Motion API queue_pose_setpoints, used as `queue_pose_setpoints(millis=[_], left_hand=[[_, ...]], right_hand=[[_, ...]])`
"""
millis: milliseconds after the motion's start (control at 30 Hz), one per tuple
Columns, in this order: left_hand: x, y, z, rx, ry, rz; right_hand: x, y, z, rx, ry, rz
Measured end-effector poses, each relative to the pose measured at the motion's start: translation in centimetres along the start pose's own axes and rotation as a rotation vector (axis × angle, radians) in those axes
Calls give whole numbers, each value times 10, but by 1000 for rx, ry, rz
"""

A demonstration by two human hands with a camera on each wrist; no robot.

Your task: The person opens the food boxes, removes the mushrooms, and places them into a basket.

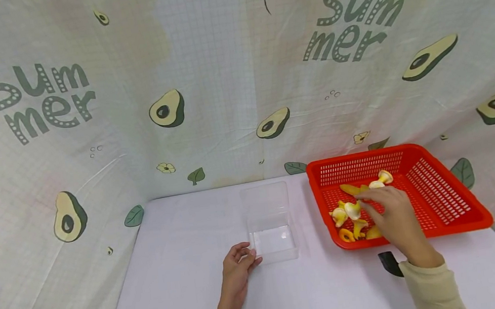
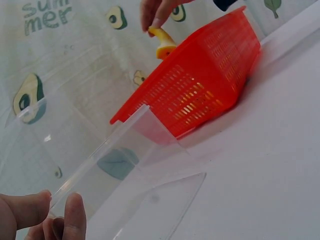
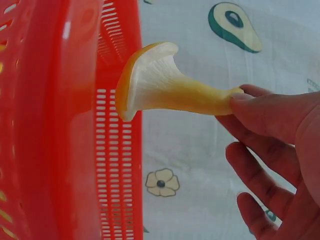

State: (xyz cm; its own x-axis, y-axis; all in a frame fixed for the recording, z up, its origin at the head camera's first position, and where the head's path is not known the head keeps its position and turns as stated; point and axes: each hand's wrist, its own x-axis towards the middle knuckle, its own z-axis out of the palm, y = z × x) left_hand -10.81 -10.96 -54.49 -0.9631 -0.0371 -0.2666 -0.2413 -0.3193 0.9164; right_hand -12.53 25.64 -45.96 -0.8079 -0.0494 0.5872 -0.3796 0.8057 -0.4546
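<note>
My right hand (image 1: pixel 394 217) pinches a yellow mushroom (image 3: pixel 165 90) by the end of its stem, cap hanging down with pale gills showing. It is held over the left part of a red plastic basket (image 1: pixel 457 226). Several more yellow mushrooms (image 1: pixel 359 227) lie in the basket. My left hand (image 1: pixel 239 272) grips the left wall of a clear plastic box (image 2: pixel 100 160) between thumb and fingers. The box stands on the table left of the basket, its lid (image 1: pixel 265 198) folded open toward the back. I see no mushroom inside the box.
A white cloth covers the table (image 1: pixel 180 244). Behind it hangs a curtain (image 1: pixel 211 77) printed with avocados, leaves and lettering. The basket's slatted walls rise higher than the box, just to the box's right.
</note>
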Motion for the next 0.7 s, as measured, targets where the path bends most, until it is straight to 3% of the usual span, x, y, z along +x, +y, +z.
queue_pose_setpoints(millis=[233, 467, 700], left_hand=[[1, 0, -1, -5, -13, 2], [1, 1, 0, 2, -4, -2], [0, 1, 0, 5, -3, 1]], right_hand=[[-1, 9, 0, -79, -46, 62], [-5, 9, 2, -84, -111, 121], [-10, 8, 2, -89, -125, 138]])
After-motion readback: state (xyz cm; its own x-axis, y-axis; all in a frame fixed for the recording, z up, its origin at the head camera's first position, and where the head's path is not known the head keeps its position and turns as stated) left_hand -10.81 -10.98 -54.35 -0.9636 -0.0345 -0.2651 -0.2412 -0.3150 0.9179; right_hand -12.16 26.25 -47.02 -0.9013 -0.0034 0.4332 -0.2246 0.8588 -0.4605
